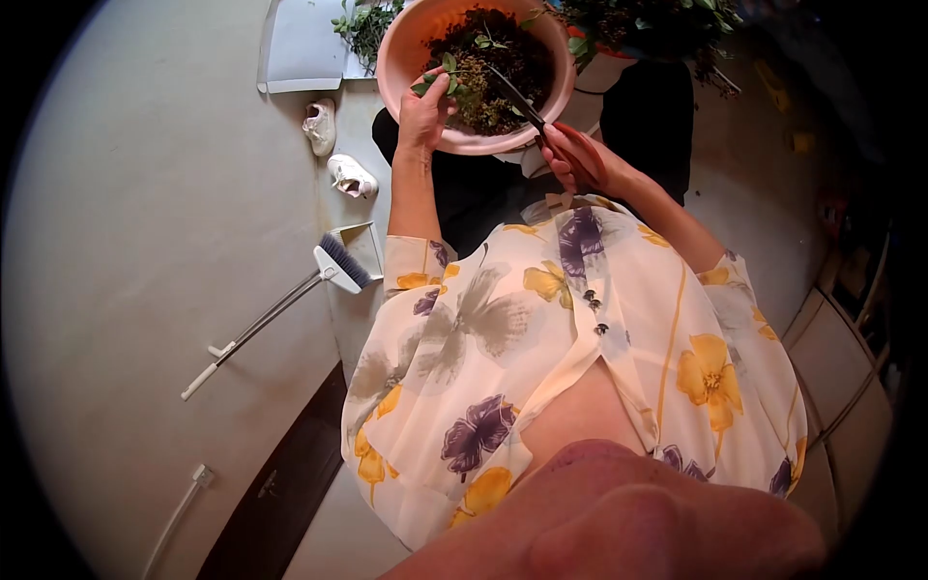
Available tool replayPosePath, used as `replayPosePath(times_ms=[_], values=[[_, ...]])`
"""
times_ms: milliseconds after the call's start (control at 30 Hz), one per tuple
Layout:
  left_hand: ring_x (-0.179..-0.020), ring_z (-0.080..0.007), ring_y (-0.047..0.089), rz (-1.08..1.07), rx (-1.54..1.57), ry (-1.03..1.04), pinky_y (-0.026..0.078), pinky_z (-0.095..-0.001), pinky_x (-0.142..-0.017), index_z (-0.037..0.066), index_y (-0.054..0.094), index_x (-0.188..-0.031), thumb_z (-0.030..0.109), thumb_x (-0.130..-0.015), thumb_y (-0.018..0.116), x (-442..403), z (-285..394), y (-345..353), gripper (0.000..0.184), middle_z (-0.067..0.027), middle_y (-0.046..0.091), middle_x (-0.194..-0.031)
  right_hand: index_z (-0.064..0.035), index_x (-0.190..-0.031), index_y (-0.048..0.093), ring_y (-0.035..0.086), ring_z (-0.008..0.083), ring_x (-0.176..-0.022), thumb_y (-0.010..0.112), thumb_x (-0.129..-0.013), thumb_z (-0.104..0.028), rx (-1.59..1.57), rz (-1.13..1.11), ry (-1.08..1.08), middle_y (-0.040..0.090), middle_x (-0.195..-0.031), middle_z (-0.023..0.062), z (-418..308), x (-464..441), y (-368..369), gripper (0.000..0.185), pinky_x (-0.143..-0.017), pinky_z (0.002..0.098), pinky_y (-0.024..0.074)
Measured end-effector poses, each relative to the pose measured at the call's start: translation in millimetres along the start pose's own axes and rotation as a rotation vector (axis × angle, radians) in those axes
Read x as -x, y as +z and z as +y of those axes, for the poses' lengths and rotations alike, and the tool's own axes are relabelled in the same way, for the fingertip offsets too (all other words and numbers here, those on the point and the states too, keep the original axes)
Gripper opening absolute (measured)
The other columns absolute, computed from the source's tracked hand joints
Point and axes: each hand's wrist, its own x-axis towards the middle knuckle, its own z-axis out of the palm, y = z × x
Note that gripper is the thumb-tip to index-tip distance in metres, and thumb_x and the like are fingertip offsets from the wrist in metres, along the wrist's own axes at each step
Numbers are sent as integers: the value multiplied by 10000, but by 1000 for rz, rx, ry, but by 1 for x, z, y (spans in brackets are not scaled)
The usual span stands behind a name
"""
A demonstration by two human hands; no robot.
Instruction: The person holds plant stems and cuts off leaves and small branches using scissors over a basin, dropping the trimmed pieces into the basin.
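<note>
Over the left side of a pink basin (389,68), my left hand (422,114) pinches a green leafy sprig (449,66). My right hand (572,159) grips a pair of scissors (517,99) with reddish-orange handles, at the basin's near right rim. The dark blades point up and left over the basin, close to the sprig; whether they touch it I cannot tell. Inside the basin lies a heap of small dark red and greenish-brown berry clusters (527,63), with a few green leaves among them.
Cut leafy stems (367,37) lie on a white sheet (302,48) at upper left. A large pile of leafy branches (648,24) is at upper right. White shoes (352,177), a broom (338,263) and a dustpan (364,242) are on the floor to the left.
</note>
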Motion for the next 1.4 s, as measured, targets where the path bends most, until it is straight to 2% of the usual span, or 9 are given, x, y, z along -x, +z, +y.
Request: replayPosePath(times_ms=[133,200,300,600,833,967,1067,1133,1400], values=[[-731,-154,645,27,55,37,460,-274,-533,31,609,-1129,96,-947,658,2,-4,2,199,-62,685,-922,-97,-780,488,431,89,-446,468,-1002,-542,57,-22,-78,404,-536,-37,-7,6,3,498,-421,255,388],[-732,-157,648,25,64,46,457,-274,-529,33,612,-1126,97,-949,656,3,-6,2,193,-58,686,-914,-79,-751,488,422,96,-403,460,-1006,-538,163,-30,-200,389,-504,-22,-11,12,10,526,-389,251,358],[-713,-147,639,63,27,77,468,-268,-527,36,631,-1101,106,-944,664,2,-6,5,174,-49,682,-894,-69,-743,503,426,99,-381,465,-1005,-535,292,9,-201,408,-498,-18,-19,14,20,535,-367,251,340],[-654,-123,603,128,-26,158,494,-257,-526,24,658,-1058,125,-940,673,7,-6,15,156,-35,668,-861,-43,-756,533,424,67,-370,474,-991,-564,-115,-115,-14,462,-505,-16,-13,4,14,574,-338,216,364],[-636,-134,594,93,0,173,496,-266,-529,6,650,-1063,115,-942,668,7,-9,17,164,-43,654,-857,-47,-757,533,422,56,-371,468,-992,-566,-12,-50,-48,451,-509,-30,-16,4,17,573,-341,203,365],[-626,-134,593,107,-3,161,498,-269,-530,4,649,-1064,113,-942,668,9,-10,18,166,-44,655,-855,-45,-756,533,428,54,-369,465,-995,-556,-68,-79,-41,461,-504,-26,-14,5,17,569,-340,199,364],[-627,-135,598,101,-16,145,504,-265,-531,9,653,-1060,117,-938,675,11,-8,20,164,-42,658,-853,-50,-750,521,381,66,-333,411,-1010,-570,-32,-18,-48,425,-465,-29,-17,7,20,591,-323,204,331],[-630,-135,600,98,-29,145,505,-262,-531,10,656,-1055,119,-937,677,11,-10,21,162,-42,659,-852,-44,-736,532,417,56,-361,468,-1001,-539,15,-40,-105,459,-498,-24,-18,6,18,565,-339,195,363],[-637,-132,597,105,-45,155,500,-262,-525,4,655,-1055,123,-938,678,13,-10,22,169,-44,656,-857,-51,-733,531,403,62,-361,487,-995,-539,1,3,-94,450,-499,-23,-11,-1,16,555,-335,209,336]])
